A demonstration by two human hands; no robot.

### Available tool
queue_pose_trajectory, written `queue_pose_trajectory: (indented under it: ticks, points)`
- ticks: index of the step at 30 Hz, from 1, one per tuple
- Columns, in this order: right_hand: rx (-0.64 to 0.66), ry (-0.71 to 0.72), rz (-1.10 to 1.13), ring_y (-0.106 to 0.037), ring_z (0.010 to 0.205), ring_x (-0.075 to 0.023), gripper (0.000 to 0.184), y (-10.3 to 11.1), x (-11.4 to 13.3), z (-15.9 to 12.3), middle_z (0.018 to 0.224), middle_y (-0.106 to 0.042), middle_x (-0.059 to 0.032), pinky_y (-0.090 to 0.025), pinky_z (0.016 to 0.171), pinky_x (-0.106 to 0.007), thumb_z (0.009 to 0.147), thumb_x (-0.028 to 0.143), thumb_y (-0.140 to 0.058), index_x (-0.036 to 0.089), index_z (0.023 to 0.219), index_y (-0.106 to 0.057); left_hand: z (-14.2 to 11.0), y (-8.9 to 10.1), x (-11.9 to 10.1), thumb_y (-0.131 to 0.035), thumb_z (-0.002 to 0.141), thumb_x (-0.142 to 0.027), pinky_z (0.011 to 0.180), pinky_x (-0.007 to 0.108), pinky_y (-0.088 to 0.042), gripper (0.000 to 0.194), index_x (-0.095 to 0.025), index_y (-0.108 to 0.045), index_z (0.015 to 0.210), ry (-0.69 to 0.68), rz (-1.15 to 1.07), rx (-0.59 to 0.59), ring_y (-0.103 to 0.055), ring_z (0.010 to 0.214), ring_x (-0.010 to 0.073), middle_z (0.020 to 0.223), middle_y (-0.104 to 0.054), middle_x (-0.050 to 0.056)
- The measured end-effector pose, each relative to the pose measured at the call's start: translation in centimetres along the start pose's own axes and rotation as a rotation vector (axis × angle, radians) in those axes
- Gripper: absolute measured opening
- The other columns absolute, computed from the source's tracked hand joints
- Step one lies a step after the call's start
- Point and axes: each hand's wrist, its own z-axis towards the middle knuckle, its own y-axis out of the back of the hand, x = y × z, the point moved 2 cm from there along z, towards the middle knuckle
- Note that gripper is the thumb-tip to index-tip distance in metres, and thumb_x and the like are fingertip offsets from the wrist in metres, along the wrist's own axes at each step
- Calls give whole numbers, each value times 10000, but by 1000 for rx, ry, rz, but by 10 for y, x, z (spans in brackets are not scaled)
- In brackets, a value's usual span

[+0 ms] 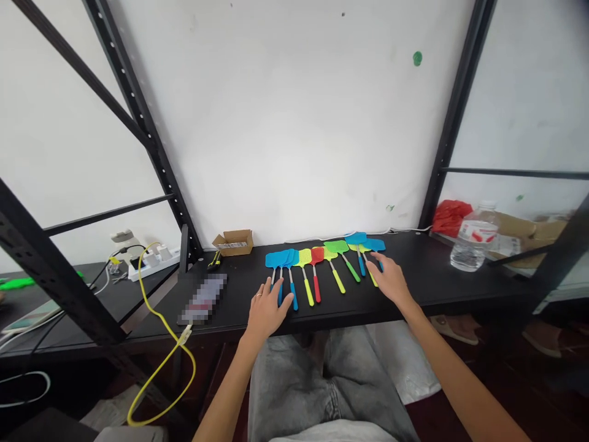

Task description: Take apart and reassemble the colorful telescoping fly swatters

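Several fly swatters in blue, yellow, red and green lie in a row on the black shelf [335,314], heads toward the wall. My left hand [267,310] is spread palm down over the handles of the blue fly swatters [277,259] at the left end, partly hiding them. In the middle are a yellow fly swatter [305,258], a red fly swatter [316,255] and a green fly swatter [337,247]. At the right end, my right hand [387,279] rests with fingers apart over the handles beside a blue fly swatter [374,245]. Neither hand grips anything visibly.
A small open cardboard box [233,243], a yellow-and-black tool [215,261] and a blurred phone [203,299] with a yellow cable [156,313] are to the left. A plastic water bottle [473,239] and red bag [451,218] stand right. Black metal posts [453,116] frame the shelf.
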Motion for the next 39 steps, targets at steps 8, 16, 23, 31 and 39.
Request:
queue_pose_trajectory:
  ticks: [8, 16, 23, 31, 39]
  points:
    - [257, -150, -426, -354, 1367, -451, 875, -22, -31, 55, 1558, -324, -170, -270, 1061, -596, 842, 793, -248, 272, 1541, -317, -1, -14, -1, -239, 941, -689, 1146, 510, -238, 673, -348, -357, 1508, -44, -25, -24, -297, 1443, 351, 1610, -253, 68]
    - [469, -46, -618, -194, 1439, -456, 795, -59, -18, 66, 1621, -198, -117, -159, 1087, -648, 888, 731, -205, 325, 1571, -180, 0, -16, -3, -237, 924, -717, 1147, 531, -227, 701, -346, -364, 1505, -51, -42, -19, -288, 1443, 368, 1600, -279, 69]
    - [513, 124, -663, -234, 1444, -392, 659, -73, 14, 26, 1610, -243, -92, -190, 1118, -557, 966, 567, -182, 311, 1573, -187, 2, -18, -10, -234, 907, -744, 1149, 543, -213, 719, -373, -335, 1514, -82, -94, 13, -255, 1452, 387, 1605, -265, 59]
    - [614, 277, -539, -188, 1461, -379, 639, -115, 90, -26, 1624, -196, -95, -160, 1135, -516, 993, 492, -162, 246, 1582, -157, 1, -20, -13, -242, 911, -736, 1155, 545, -208, 716, -365, -332, 1517, -105, -94, 15, -273, 1445, 386, 1593, -299, 59]
    - [602, 293, -442, -156, 1471, -366, 624, -161, 147, -58, 1615, -212, -131, -126, 1146, -506, 996, 469, -214, 198, 1553, -280, 2, -14, -9, -198, 954, -675, 1137, 541, -255, 633, -401, -332, 1508, -19, -95, 5, -219, 1459, 401, 1596, -297, 24]
